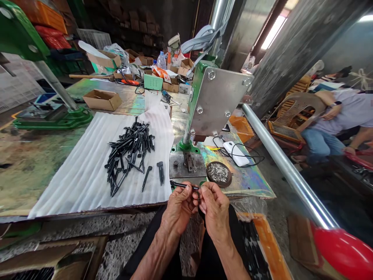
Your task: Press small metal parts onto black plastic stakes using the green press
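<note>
red knob low right; left hand pinches black stake by front edge of table, right hand fingertips closed near its end, hold unclear; floor gap below.

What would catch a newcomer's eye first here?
Probably the big red rounded knob at bottom right, on the long silvery lever of the green metal press right of centre. Next, the jumbled heap of slim black stakes on the white foam sheet, left of centre. Below centre, the left hand grips a similar stake beside the right hand.
</note>
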`<move>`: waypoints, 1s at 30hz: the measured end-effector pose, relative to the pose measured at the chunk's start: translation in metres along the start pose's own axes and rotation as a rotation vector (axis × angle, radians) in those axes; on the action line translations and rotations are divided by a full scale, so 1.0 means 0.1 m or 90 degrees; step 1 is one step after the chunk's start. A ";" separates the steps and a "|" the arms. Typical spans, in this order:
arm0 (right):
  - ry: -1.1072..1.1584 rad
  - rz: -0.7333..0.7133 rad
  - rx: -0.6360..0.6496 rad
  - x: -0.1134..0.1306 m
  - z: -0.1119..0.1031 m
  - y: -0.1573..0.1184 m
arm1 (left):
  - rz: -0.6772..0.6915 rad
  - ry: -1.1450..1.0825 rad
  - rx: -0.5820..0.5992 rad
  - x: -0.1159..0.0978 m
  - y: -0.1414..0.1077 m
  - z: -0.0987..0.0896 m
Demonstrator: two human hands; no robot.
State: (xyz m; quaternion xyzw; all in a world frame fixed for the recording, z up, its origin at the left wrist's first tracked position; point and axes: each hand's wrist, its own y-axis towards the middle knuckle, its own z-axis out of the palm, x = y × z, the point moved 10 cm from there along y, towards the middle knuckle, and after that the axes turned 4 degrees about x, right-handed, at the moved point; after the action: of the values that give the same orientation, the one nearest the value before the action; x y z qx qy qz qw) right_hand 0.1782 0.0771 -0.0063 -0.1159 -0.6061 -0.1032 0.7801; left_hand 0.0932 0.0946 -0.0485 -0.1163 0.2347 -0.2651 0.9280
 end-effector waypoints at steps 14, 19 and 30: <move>-0.183 -0.133 -0.111 0.12 0.00 -0.09 | 0.067 -0.032 -0.065 0.03 -0.01 -0.10; -0.061 -0.022 -0.083 -0.14 0.00 -0.02 | 0.161 0.126 -0.078 -0.21 -0.03 -0.14; 0.201 0.106 -0.033 -0.36 0.23 0.32 | 0.319 0.481 -0.087 -0.84 0.24 0.02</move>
State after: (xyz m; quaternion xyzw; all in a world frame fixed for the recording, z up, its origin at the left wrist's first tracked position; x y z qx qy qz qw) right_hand 0.1581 0.1156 -0.0374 -0.1678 -0.4613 -0.0705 0.8684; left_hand 0.0420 0.1607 -0.0233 -0.0120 0.5947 -0.0404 0.8028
